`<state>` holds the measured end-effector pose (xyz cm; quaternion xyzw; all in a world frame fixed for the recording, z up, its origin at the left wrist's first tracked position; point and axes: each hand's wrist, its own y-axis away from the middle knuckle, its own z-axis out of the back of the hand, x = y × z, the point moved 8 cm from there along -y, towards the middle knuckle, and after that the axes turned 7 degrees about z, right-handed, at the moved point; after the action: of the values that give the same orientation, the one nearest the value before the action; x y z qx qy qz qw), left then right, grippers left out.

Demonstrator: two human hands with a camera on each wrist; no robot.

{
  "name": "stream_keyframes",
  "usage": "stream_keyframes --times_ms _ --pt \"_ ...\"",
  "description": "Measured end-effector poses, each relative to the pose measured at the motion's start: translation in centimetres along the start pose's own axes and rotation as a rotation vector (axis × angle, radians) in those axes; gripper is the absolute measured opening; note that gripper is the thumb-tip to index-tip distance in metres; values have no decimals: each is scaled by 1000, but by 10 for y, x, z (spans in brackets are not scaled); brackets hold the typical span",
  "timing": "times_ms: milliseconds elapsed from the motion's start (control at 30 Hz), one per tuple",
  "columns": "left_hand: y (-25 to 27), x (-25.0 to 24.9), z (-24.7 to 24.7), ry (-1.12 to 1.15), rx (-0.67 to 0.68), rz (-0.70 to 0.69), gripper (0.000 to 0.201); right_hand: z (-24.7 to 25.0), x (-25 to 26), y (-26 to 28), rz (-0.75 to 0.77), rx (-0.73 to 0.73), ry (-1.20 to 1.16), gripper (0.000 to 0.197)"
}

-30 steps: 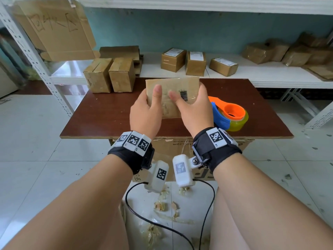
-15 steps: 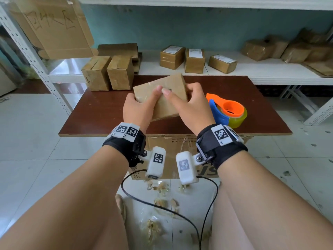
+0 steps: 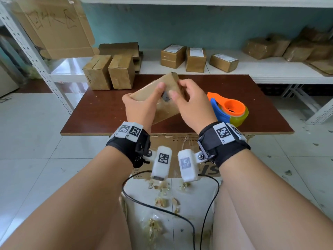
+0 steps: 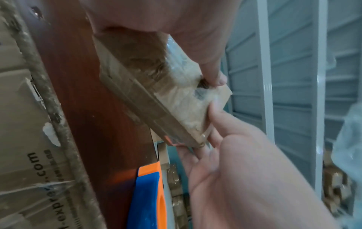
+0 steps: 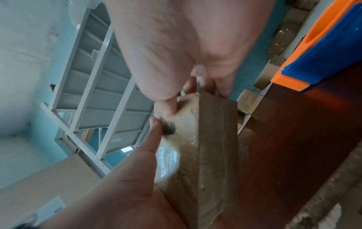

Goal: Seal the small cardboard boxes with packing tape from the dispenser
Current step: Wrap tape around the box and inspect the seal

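Observation:
Both hands hold a small cardboard box [image 3: 164,115] tilted in the air above the brown table [image 3: 100,112]. My left hand [image 3: 142,107] grips its near left end, with the thumb lying across the taped top face. My right hand [image 3: 189,103] pinches the far right end, thumb on top. The left wrist view shows the box [image 4: 149,86] with clear wrinkled tape on it, and the right wrist view shows one edge of the box [image 5: 211,147]. The orange and blue tape dispenser [image 3: 229,109] with a yellow-green roll lies on the table to the right of my hands.
Two upright cardboard boxes [image 3: 110,73] stand at the table's back left corner. More boxes [image 3: 195,57] sit on the white shelf behind. A large carton [image 3: 180,139] sits under the table's front edge. A white rack post [image 3: 36,56] rises at left. Tape scraps litter the floor.
The box has turned from face-on to a diagonal tilt, left end lower and nearer. Both hands shifted their grip along with it. The dispenser has not moved.

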<state>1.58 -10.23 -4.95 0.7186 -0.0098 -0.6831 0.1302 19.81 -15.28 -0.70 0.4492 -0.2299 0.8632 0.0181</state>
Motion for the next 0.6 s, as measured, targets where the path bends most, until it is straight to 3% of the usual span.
stream_keyframes --times_ms 67,133,267,333,433,533,600 --pt "-6 1 6 53 -39 29 94 -16 1 2 19 115 30 84" --pt "-11 -1 10 29 -66 -8 82 -26 0 5 17 140 28 117" --pt "-14 -11 8 -66 -47 -182 63 -19 -6 12 -79 76 184 154" --pt "-15 -12 7 -66 -41 -182 41 -8 -6 14 -108 15 260 155" --pt "-20 -6 6 -41 -6 -54 54 0 -2 8 -86 -16 273 136" --pt "-14 6 1 -56 89 95 95 -5 6 2 -11 30 216 112" --pt "-12 13 3 -26 82 139 124 -8 12 2 39 34 148 98"
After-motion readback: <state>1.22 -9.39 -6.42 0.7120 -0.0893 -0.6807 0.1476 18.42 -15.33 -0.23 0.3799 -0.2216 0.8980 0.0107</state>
